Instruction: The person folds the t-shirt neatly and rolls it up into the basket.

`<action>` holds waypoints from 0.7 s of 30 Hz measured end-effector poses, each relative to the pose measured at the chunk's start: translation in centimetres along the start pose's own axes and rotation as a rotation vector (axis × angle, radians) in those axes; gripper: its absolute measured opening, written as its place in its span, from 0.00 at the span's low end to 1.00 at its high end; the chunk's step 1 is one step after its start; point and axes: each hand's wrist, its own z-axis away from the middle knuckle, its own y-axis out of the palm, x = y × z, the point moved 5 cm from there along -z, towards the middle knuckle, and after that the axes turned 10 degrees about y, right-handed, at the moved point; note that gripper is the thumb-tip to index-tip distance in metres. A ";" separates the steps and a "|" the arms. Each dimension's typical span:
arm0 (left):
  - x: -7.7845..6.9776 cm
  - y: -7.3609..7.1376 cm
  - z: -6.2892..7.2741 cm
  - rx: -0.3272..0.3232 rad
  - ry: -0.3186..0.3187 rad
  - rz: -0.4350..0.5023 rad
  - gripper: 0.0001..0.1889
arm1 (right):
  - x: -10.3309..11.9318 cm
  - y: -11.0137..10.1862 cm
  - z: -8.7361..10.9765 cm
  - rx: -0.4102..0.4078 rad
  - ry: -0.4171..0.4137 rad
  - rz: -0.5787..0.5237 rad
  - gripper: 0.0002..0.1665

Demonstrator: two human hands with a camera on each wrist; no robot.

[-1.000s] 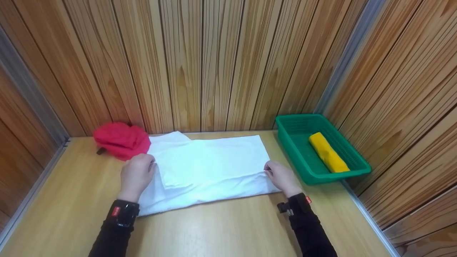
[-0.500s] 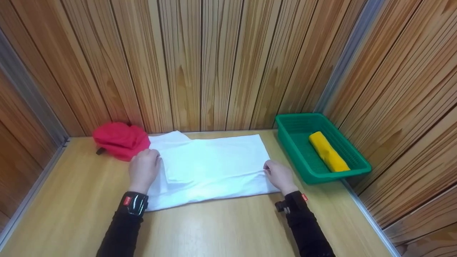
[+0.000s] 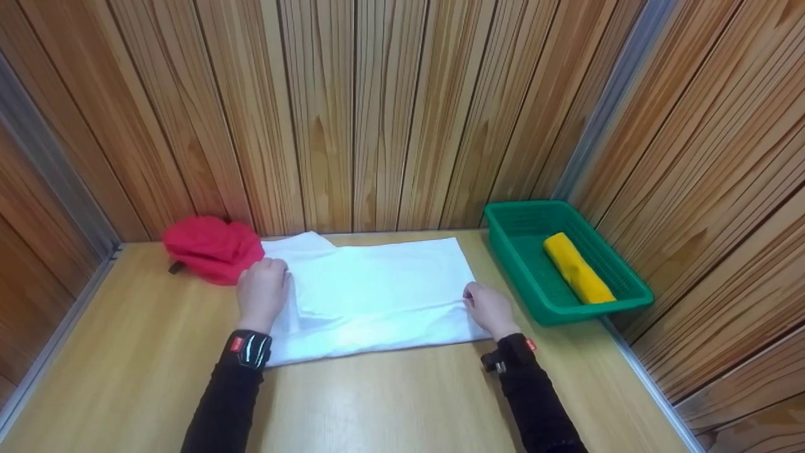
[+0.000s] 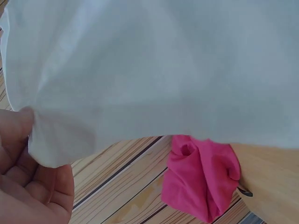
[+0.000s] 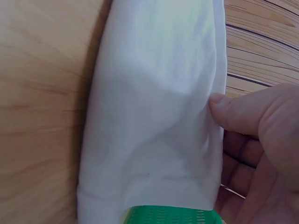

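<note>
A white cloth [image 3: 383,283], folded in layers like a garment, lies over the middle of the table. At its left side my left hand [image 3: 262,290] pinches the fabric between thumb and fingers; in the left wrist view the thumb [image 4: 21,123] presses on a corner of the raised cloth [image 4: 149,70]. My right hand [image 3: 490,308] pinches the cloth's right edge. The right wrist view shows that thumb [image 5: 238,109] on the near face, with the fingers behind the cloth [image 5: 154,116]. A crease runs between both hands along the front part.
A crumpled red cloth [image 3: 214,248] lies at the back left, close to my left hand. To the right stands a green basket [image 3: 516,270] with a rolled yellow cloth [image 3: 578,267] inside. Wood-panelled walls [image 3: 377,113] enclose the table [image 3: 377,409].
My left hand has moved right and slightly away from me, drawing the cloth's left side inward. My right hand has stayed nearly in place, still pinching the cloth.
</note>
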 end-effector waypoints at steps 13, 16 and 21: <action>0.4 0.6 -0.1 -0.108 0.019 -0.049 0.06 | -0.6 1.0 -1.0 0.020 0.018 -0.015 0.05; 0.4 0.5 -0.3 -0.154 0.030 -0.058 0.06 | -0.6 1.2 -1.2 0.032 0.043 -0.007 0.04; 0.4 0.7 -0.4 -0.163 0.024 -0.063 0.07 | -0.8 1.6 -1.3 0.045 0.057 0.016 0.03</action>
